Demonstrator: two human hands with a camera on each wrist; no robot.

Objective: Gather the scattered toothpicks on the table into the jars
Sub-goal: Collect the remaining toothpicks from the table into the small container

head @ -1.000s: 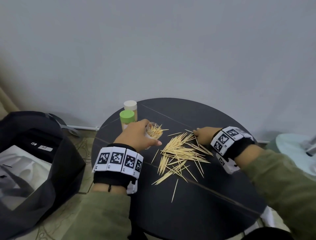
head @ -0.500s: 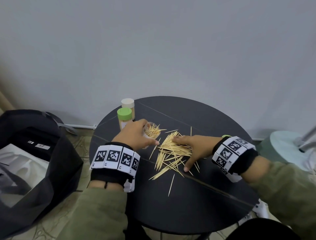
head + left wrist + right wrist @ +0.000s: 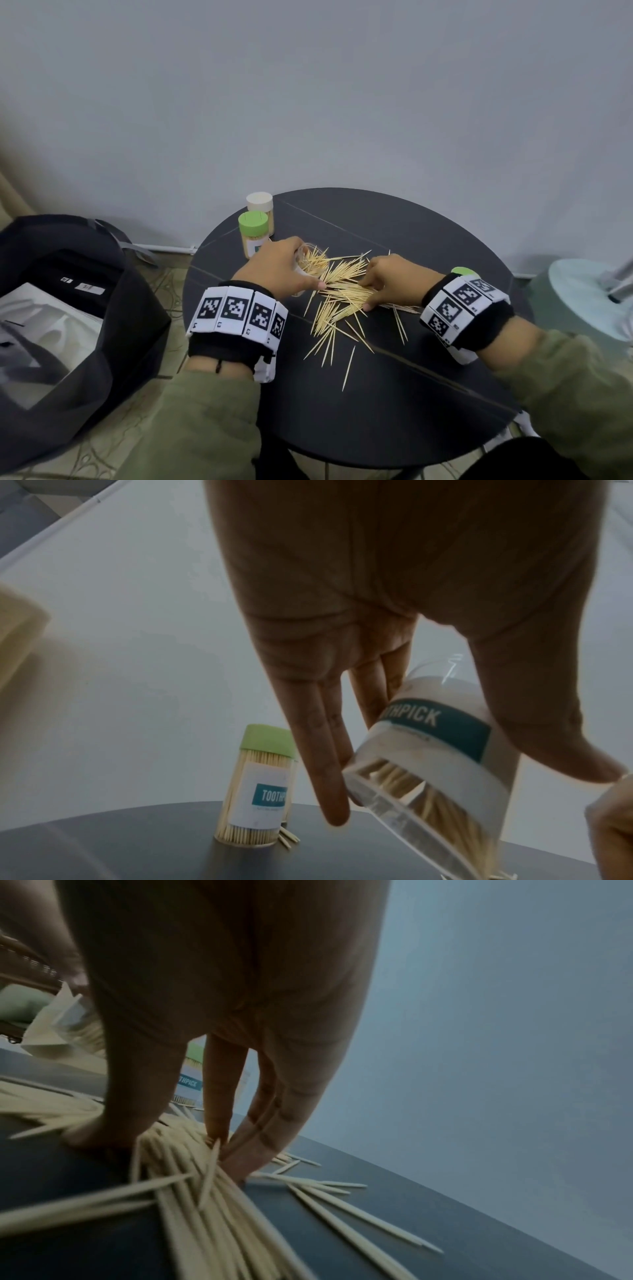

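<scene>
Loose toothpicks (image 3: 337, 313) lie in a pile on the round black table (image 3: 394, 411). My left hand (image 3: 291, 270) grips an open clear jar (image 3: 308, 260), tilted with its mouth toward the pile and several toothpicks inside; the left wrist view shows its label (image 3: 431, 737). My right hand (image 3: 364, 294) is down on the pile, with thumb and fingers pinching a bundle of toothpicks (image 3: 212, 1204) against the table. A full green-lidded jar (image 3: 253, 233) stands upright behind the left hand, and a cream-lidded jar (image 3: 260, 205) stands behind that.
A loose green lid (image 3: 464, 271) lies on the table behind my right wrist. A black bag (image 3: 68, 308) sits on the floor to the left, and a pale green round base (image 3: 582, 301) stands to the right. A grey wall is close behind the table.
My right hand came from the far right of the pile, spread over it, and now draws thumb and fingers together round a bundle. The left hand keeps holding the tilted jar.
</scene>
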